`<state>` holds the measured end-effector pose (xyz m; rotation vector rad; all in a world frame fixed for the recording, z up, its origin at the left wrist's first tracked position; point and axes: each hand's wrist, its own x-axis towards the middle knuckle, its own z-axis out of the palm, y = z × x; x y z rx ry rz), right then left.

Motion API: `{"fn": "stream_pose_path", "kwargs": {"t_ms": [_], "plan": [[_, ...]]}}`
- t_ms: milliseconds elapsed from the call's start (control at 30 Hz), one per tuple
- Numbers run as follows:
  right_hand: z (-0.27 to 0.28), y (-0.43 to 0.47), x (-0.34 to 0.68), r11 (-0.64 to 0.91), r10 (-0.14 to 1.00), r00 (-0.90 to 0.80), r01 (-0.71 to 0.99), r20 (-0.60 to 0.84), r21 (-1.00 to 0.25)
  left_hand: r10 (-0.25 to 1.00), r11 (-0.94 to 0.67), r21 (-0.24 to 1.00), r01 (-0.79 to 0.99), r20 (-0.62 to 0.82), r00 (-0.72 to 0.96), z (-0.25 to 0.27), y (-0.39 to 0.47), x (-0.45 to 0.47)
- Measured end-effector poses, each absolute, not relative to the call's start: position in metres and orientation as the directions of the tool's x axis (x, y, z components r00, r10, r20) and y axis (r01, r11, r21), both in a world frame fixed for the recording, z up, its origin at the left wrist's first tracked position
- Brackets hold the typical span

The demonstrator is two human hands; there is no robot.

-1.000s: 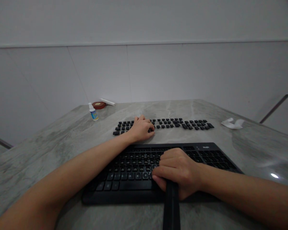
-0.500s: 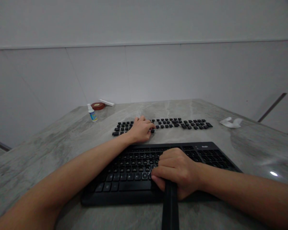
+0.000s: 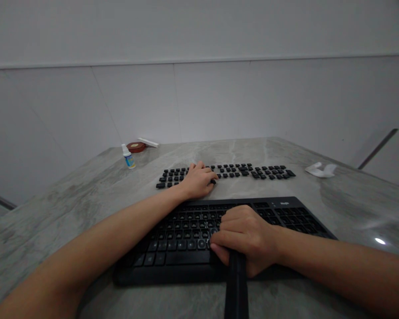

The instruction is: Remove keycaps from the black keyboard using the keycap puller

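My left hand (image 3: pixel 197 181) reaches over the rows of loose black keycaps (image 3: pixel 231 170) behind the keyboard. Its thumb and index finger close around one small keycap (image 3: pixel 213 181). On the black keyboard (image 3: pixel 193 258), the front keys have their caps, while many positions farther back show bare sockets. My right hand (image 3: pixel 242 239) is a fist over the middle of the keyboard, wrapped around a black handle (image 3: pixel 237 285) that runs toward me. The far end of the handle is hidden by the fist.
A small white spray bottle (image 3: pixel 128 157) stands at the back left. Behind it lie a reddish-brown box (image 3: pixel 136 147) and a white strip (image 3: pixel 148 142). Crumpled white tissue (image 3: pixel 321 170) lies to the right on the grey marbled table (image 3: pixel 362 212). A pale wall (image 3: pixel 213 102) rises behind.
My left hand has shifted slightly right, and its thumb and index finger have closed in on the keycap. My right hand has hardly moved.
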<state>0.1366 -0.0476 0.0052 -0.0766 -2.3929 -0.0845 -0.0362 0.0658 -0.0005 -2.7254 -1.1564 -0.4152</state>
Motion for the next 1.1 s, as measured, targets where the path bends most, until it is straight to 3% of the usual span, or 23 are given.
{"fn": "stream_pose_path", "kwargs": {"t_ms": [833, 1100], "plan": [[0.0052, -0.0474, 0.1379, 0.993, 0.029, -0.759, 0.097, 0.651, 0.069, 0.708, -0.670, -0.011, 0.742, 0.290, 0.644, 0.0012, 0.0659, -0.0362], [0.0048, -0.0468, 0.1385, 0.994, 0.037, -0.734, 0.095, 0.678, 0.049, 0.691, -0.652, -0.010, 0.758, 0.404, 0.600, 0.0016, 0.0649, -0.0405]]}}
